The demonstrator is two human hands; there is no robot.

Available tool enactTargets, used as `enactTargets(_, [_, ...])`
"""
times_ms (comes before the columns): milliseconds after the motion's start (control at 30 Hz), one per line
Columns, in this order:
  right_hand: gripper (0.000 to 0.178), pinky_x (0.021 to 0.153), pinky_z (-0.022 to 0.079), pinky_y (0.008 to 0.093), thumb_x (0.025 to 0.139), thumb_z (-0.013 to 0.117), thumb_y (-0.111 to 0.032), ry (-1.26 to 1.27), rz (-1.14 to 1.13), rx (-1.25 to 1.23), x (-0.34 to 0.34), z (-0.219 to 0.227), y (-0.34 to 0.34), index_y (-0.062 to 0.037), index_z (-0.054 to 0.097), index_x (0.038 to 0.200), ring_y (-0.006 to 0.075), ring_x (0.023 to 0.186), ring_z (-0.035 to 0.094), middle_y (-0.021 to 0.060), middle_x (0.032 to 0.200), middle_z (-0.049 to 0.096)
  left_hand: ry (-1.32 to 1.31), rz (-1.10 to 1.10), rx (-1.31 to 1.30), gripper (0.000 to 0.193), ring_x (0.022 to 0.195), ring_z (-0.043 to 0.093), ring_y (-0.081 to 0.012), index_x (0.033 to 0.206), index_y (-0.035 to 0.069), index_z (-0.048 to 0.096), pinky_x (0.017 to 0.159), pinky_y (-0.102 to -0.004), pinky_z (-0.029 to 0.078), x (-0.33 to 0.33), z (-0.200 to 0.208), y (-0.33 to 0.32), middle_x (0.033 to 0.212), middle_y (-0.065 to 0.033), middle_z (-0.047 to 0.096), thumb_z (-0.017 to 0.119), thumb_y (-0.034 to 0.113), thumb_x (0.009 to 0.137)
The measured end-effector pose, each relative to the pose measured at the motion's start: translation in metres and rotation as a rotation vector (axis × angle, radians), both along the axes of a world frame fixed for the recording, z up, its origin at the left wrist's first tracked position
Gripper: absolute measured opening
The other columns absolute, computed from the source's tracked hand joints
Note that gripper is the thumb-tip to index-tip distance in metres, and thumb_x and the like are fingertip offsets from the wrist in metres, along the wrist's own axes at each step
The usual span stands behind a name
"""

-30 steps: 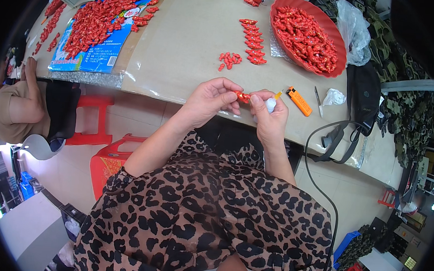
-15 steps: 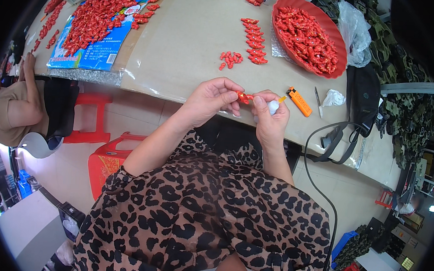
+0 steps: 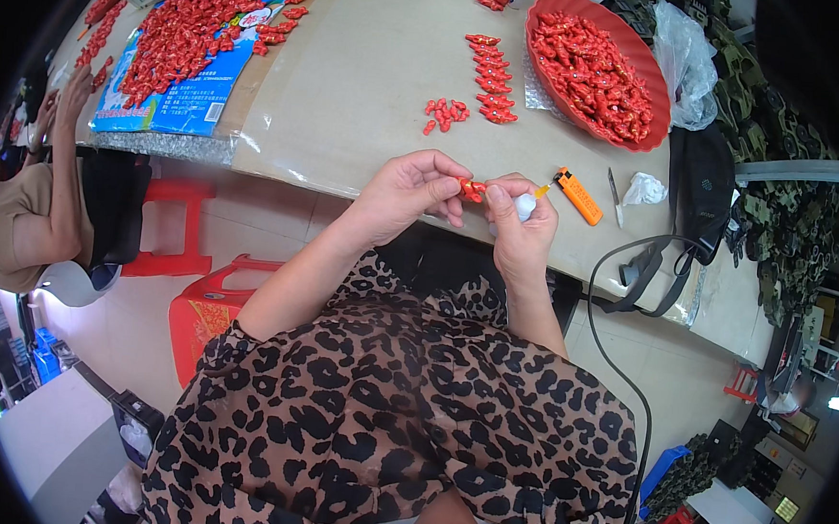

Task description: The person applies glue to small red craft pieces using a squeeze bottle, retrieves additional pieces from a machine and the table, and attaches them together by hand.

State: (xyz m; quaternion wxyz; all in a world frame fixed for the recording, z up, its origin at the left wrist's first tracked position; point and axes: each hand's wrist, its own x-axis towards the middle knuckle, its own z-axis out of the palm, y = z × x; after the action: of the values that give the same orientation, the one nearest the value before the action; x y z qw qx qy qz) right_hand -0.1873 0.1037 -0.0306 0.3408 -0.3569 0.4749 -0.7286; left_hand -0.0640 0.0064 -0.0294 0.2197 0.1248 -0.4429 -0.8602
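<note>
My left hand (image 3: 410,186) pinches a small red piece (image 3: 473,188) between thumb and fingers, just over the table's near edge. My right hand (image 3: 518,225) touches the same red piece and grips a small white bottle (image 3: 525,207) with a thin yellow nozzle (image 3: 543,189). Beyond my hands, a small heap of red pieces (image 3: 445,113) and a column of bigger red pieces (image 3: 489,80) lie on the beige table (image 3: 364,76).
A red oval basin (image 3: 595,66) full of red pieces stands at the back right. An orange lighter (image 3: 577,195), a small blade (image 3: 615,190) and a white wad (image 3: 645,189) lie right of my hands. A blue sheet (image 3: 187,51) covered in red pieces lies left, beside another person (image 3: 34,210). A black bag (image 3: 702,193) hangs at the table's right edge.
My hands have stayed together on the red piece with only small finger shifts. The person at the left has raised a hand higher.
</note>
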Motion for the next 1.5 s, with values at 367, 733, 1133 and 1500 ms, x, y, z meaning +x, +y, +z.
enactTargets(367, [0.006,0.061,0.039,0.0195,0.077,0.057,-0.003,0.050,-0.015,0.098,0.002,0.011,0.000,0.0016,0.055,0.079,0.0077,0.067,0.050,0.0049,0.074,0.055,-0.017,0.060,-0.056,0.014,0.066,0.056,-0.0119,0.093,-0.002,0.050,0.062,-0.0240,0.048,0.001,-0.001,0.003,0.078,-0.0073,0.055,0.048,0.007,0.082])
enactTargets(733, [0.004,0.060,0.039,0.0203,0.074,0.059,-0.002,0.297,-0.030,0.044,-0.003,0.007,-0.001,0.0013,0.057,0.077,0.0092,0.067,0.049,0.0055,0.073,0.055,0.002,0.175,-0.148,0.016,0.068,0.056,-0.0146,0.096,-0.002,0.050,0.064,-0.0256,0.048,-0.001,-0.007,0.008,0.082,-0.0095,0.057,0.049,0.005,0.081])
enactTargets(1133, [0.006,0.059,0.040,0.0213,0.071,0.061,0.001,0.368,0.007,-0.009,-0.004,0.002,0.001,0.0000,0.056,0.075,0.0122,0.066,0.051,0.0070,0.073,0.055,-0.008,0.174,-0.209,0.013,0.068,0.056,-0.0129,0.093,-0.002,0.052,0.064,-0.0229,0.047,0.001,-0.006,0.012,0.078,-0.0085,0.057,0.047,0.000,0.081])
enactTargets(1500, [0.008,0.061,0.041,0.0211,0.071,0.061,0.002,0.284,-0.011,0.070,-0.003,0.009,0.003,0.0009,0.057,0.078,0.0109,0.069,0.051,0.0070,0.076,0.055,-0.025,0.158,-0.221,0.015,0.069,0.055,-0.0113,0.097,-0.001,0.051,0.064,-0.0225,0.046,0.001,-0.005,0.012,0.079,-0.0064,0.055,0.045,0.002,0.083])
